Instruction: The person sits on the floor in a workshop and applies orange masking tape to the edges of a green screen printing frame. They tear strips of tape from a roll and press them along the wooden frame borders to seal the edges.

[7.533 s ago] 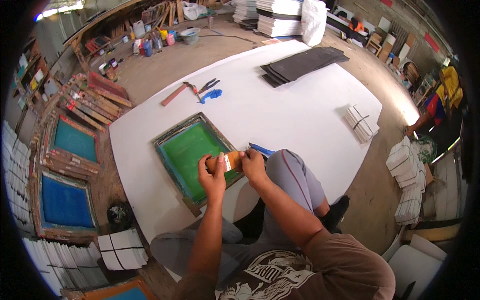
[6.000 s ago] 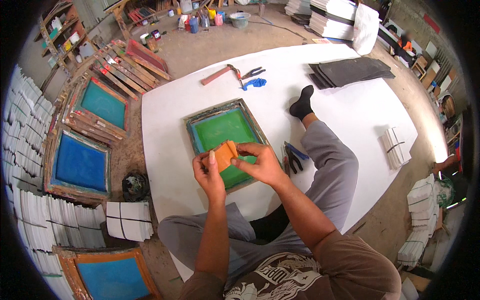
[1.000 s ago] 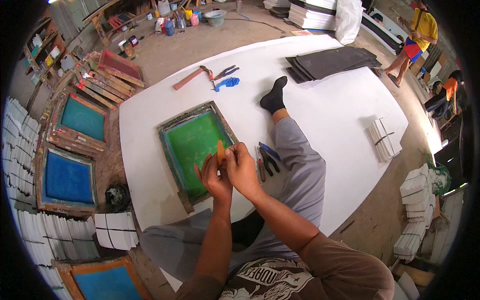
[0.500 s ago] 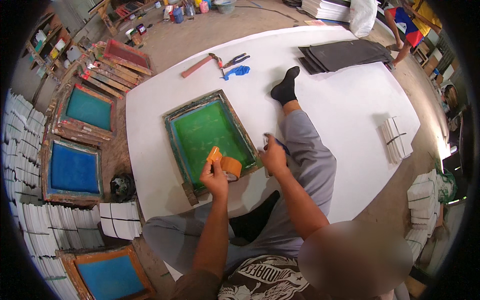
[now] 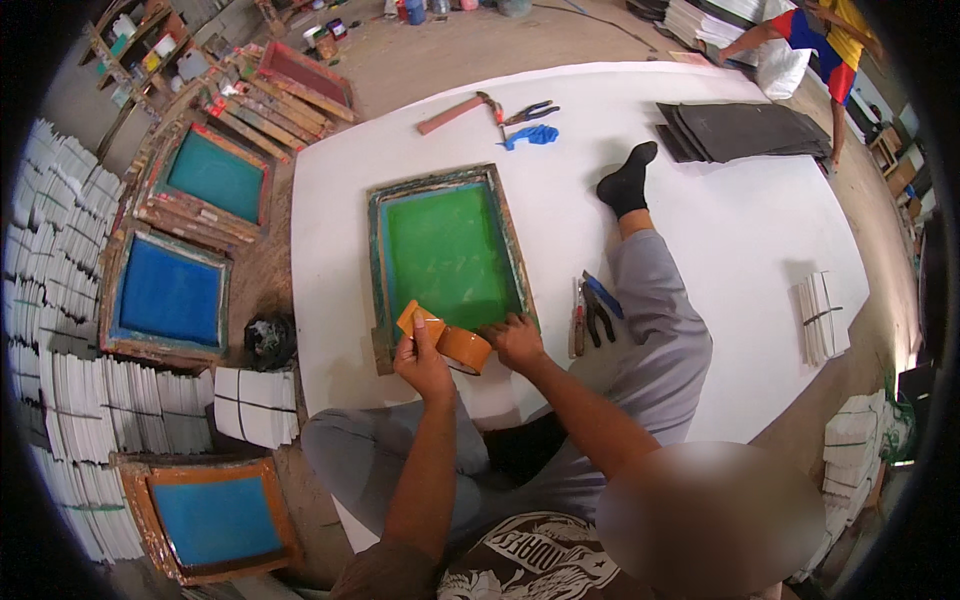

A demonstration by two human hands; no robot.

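My left hand (image 5: pixel 425 370) pinches the loose end of an orange-brown adhesive tape (image 5: pixel 420 322). Its tape roll (image 5: pixel 466 350) hangs beside that hand, over the near edge of a screen-printing frame (image 5: pixel 509 232) with a green mesh (image 5: pixel 447 250). Just right of the roll, my right hand (image 5: pixel 517 343) is closed with its fingers curled, by the frame's near right corner. What those fingers hold, if anything, is hidden. Pliers with blue and dark handles (image 5: pixel 600 308) lie on the white sheet, alongside a slim red-and-grey tool (image 5: pixel 578 318).
A hammer (image 5: pixel 452 114), another pair of pliers (image 5: pixel 532 112) and a blue rag (image 5: pixel 532 136) lie beyond the frame. Dark sheets (image 5: pixel 745 132) are stacked far right, near another person (image 5: pixel 835 50). More screens (image 5: pixel 172 292) and bundled paper (image 5: pixel 255 408) stand left. My outstretched leg (image 5: pixel 655 300) lies right.
My right hand has moved left from the tools to beside the tape roll, leaving the pliers in plain sight. My left hand still pinches the tape. The whole view has shifted.
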